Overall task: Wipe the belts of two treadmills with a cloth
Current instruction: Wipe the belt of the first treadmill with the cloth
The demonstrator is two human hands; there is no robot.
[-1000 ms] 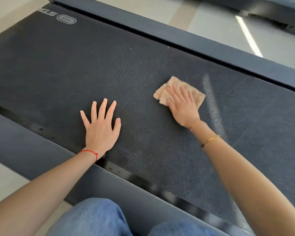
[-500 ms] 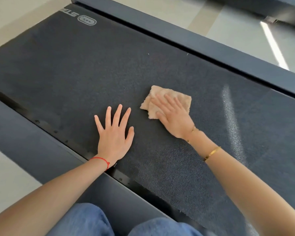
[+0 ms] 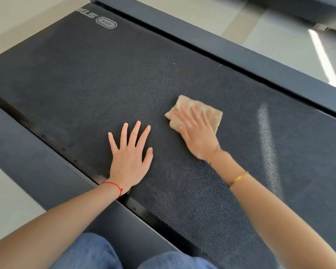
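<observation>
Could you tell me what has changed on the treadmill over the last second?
The right hand, pressing flat on the folded beige terry cloth, slid it along the dark textured treadmill belt toward the left hand; the gap between them narrowed. Nothing was taken hold of or let go. The left hand stayed spread flat on the belt near its edge.
</observation>
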